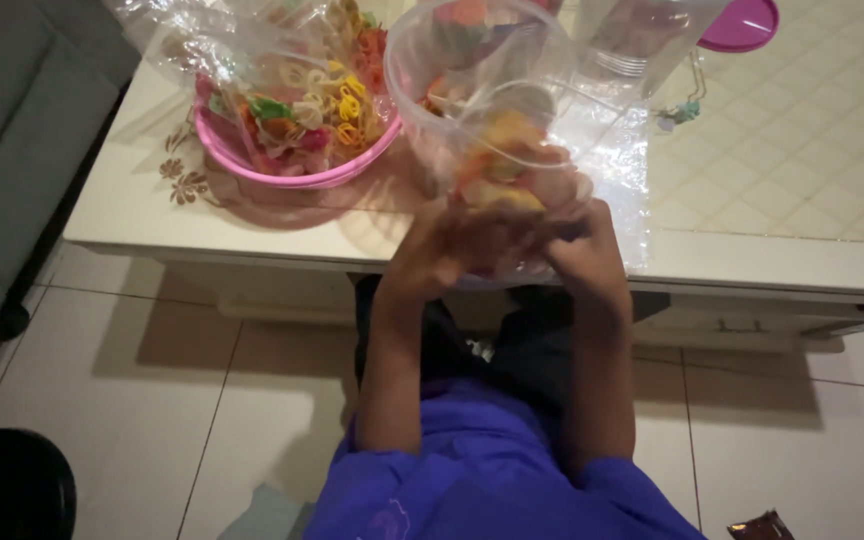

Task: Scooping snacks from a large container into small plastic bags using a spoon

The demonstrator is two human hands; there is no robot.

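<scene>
Both bare arms reach straight out in front of the body, side by side and close together. The left hand and the right hand are lifted up with the fingers curled in, gripping tight. The purple sleeves stop near the elbows, and the two hands almost meet.

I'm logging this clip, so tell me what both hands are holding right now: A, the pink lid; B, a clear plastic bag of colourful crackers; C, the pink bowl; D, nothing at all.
B: the left hand and right hand both grip the clear plastic bag of colourful crackers at its bottom, above the table edge.
</scene>
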